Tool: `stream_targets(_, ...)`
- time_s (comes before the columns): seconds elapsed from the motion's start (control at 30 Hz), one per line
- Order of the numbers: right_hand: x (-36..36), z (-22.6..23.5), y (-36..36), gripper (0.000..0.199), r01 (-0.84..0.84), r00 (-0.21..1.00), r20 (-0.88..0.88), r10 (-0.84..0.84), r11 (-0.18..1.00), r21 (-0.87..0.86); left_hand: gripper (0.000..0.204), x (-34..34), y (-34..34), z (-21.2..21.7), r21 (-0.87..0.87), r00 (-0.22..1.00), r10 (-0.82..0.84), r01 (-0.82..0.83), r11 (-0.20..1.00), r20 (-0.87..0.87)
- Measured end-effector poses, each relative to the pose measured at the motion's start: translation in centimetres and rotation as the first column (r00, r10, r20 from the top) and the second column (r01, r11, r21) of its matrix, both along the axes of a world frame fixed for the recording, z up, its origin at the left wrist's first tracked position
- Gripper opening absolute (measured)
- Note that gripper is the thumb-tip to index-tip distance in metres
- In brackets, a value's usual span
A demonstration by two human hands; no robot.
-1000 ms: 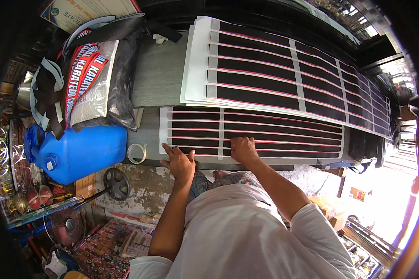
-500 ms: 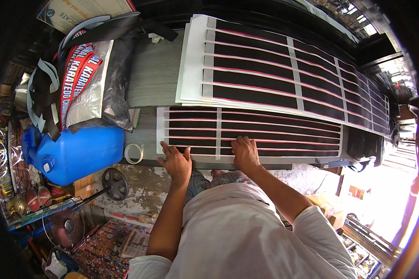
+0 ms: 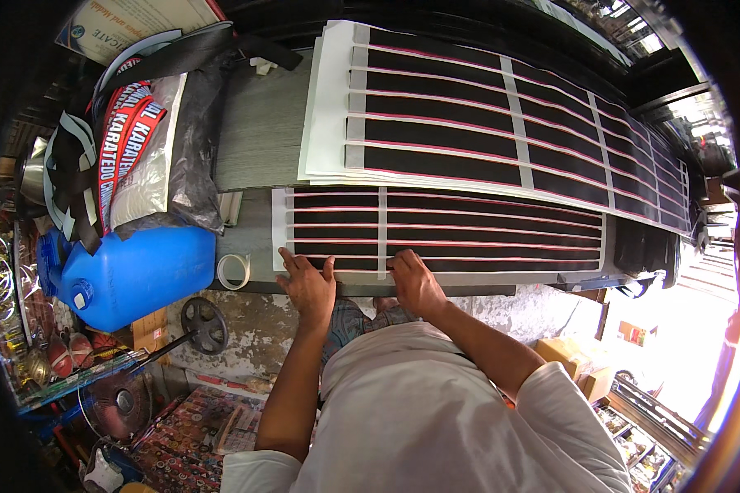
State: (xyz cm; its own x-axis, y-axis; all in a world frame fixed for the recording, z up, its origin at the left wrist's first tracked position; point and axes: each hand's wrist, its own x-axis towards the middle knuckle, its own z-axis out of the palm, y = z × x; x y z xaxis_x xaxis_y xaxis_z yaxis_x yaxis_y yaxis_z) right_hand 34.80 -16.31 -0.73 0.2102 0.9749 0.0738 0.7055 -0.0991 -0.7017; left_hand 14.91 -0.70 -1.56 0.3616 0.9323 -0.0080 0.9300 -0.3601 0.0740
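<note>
A white sheet with long black strips and thin red-and-white lines lies near the front edge of the work table. My left hand rests on its lower left corner, fingers spread, thumb apart. Just right of a pale tape band that crosses the strips, my right hand presses on the sheet's near edge. Its fingers are curled together, and whatever may be between them is hidden. Behind lies a larger stack of similar striped sheets, its lower edge overlapping the front sheet.
A roll of tape stands left of my left hand. Further left are a blue jerrycan and a plastic-wrapped bundle with red printed ribbons. Below the table edge are a handwheel and a fan.
My right hand has slid left along the sheet's near edge, closer to the crossing tape band. My left hand stays at the corner. The view has shifted slightly.
</note>
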Motion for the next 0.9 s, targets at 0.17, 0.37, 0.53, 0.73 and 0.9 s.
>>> stream_targets(0.17,0.1,0.4,1.0,0.03,0.007,0.998,0.058,-0.011,0.997,0.071,0.071,-0.1,-0.1,-0.1,-0.016,1.0,-0.002,0.002,1.0,0.004)
stream_targets(0.37,-0.2,0.6,1.8,0.027,0.053,0.999,-0.01,-0.053,0.999,0.003,0.067,-0.4,0.0,-0.1,-0.029,1.0,-0.005,0.005,1.0,0.025)
stream_targets(0.53,0.3,0.6,2.7,0.03,0.049,0.999,0.006,-0.048,0.997,-0.066,0.066,-0.4,0.0,-0.2,-0.008,0.999,-0.03,0.03,1.0,0.012)
stream_targets(0.73,1.5,1.5,1.4,0.031,0.101,0.995,0.002,-0.101,0.992,-0.078,0.065,-0.3,0.0,-0.3,-0.006,1.0,-0.017,0.017,1.0,0.023)
stream_targets(0.9,1.1,1.0,0.6,0.033,0.067,0.997,0.044,-0.063,0.993,-0.096,0.061,-0.6,0.2,-0.5,-0.005,0.999,-0.026,0.026,1.0,0.024)
